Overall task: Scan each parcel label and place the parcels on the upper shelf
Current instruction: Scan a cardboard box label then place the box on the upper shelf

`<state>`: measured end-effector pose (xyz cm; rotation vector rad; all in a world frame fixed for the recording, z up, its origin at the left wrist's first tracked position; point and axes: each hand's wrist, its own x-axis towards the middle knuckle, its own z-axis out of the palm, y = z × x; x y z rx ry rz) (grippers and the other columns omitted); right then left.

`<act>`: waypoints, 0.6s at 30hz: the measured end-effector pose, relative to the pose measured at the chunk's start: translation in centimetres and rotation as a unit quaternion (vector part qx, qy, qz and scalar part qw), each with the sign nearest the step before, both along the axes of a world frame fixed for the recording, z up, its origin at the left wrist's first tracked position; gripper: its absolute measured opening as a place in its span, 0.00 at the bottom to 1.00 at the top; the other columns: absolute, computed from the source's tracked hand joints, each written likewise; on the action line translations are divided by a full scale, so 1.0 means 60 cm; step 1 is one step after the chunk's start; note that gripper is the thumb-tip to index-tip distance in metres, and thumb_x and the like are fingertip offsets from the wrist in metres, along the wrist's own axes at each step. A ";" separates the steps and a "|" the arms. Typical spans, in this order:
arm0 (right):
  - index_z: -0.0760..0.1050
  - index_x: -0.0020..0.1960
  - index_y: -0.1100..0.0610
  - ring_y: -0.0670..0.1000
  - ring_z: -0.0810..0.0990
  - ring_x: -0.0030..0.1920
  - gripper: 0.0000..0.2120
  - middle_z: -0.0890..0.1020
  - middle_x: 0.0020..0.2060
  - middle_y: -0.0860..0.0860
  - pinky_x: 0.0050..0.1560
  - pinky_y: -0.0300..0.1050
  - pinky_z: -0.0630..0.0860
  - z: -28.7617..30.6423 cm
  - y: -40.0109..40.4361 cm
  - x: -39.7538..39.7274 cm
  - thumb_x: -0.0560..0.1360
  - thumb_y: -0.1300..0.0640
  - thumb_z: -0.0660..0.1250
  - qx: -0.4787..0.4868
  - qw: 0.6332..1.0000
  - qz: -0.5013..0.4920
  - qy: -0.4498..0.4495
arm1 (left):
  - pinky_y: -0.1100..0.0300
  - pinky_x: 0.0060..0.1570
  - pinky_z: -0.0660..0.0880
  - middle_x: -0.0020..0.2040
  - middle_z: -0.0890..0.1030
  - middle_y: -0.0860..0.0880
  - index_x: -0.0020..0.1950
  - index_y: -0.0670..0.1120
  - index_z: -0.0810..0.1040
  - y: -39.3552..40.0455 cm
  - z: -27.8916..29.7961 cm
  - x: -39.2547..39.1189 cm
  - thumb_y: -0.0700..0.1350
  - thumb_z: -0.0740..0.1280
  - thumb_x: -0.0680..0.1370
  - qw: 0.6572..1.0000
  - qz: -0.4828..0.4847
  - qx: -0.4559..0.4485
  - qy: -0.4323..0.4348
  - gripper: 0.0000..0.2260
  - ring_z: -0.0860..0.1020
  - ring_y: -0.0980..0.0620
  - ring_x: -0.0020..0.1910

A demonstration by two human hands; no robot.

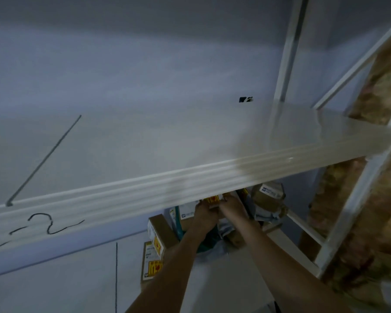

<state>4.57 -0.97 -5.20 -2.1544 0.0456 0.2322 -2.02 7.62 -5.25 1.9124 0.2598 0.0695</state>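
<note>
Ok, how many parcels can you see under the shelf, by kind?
Brown cardboard boxes with yellow stickers: 2
Brown paper-wrapped parcel with white label: 1
Small yellow-labelled parcel, gripped by left hand and right hand: 1
Total: 4, others too hidden to count.

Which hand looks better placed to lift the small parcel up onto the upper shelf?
Hard to call. Left hand and right hand both grip the small parcel under the upper shelf; a two-handed lift seems likeliest.

The view is dim and bluish, with soft motion blur throughout. A warmer patch of light falls on the right end of the upper shelf (303, 136), leaving faint glare. Straight lines bow at the edges.
</note>
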 end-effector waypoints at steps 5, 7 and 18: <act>0.76 0.66 0.58 0.59 0.81 0.54 0.17 0.82 0.58 0.59 0.54 0.51 0.80 -0.019 -0.025 0.039 0.82 0.50 0.60 0.016 1.000 -0.017 0.012 | 0.56 0.49 0.79 0.50 0.82 0.45 0.55 0.42 0.79 -0.011 0.014 0.021 0.39 0.69 0.77 0.996 0.042 -0.076 0.005 0.07 0.79 0.47 0.49; 0.71 0.73 0.56 0.61 0.79 0.61 0.24 0.79 0.65 0.58 0.58 0.52 0.78 -0.034 -0.041 0.051 0.80 0.46 0.63 0.038 0.998 -0.036 0.016 | 0.55 0.48 0.81 0.54 0.82 0.38 0.58 0.41 0.79 -0.017 0.013 0.029 0.38 0.69 0.76 0.987 0.060 -0.149 -0.001 0.10 0.81 0.43 0.51; 0.72 0.64 0.57 0.52 0.76 0.54 0.18 0.76 0.57 0.52 0.49 0.44 0.72 -0.008 -0.111 0.006 0.77 0.54 0.72 0.220 0.975 -0.030 -0.025 | 0.60 0.31 0.70 0.40 0.78 0.37 0.49 0.34 0.75 -0.049 0.002 0.028 0.35 0.60 0.78 0.976 0.129 -0.172 0.022 0.06 0.75 0.44 0.34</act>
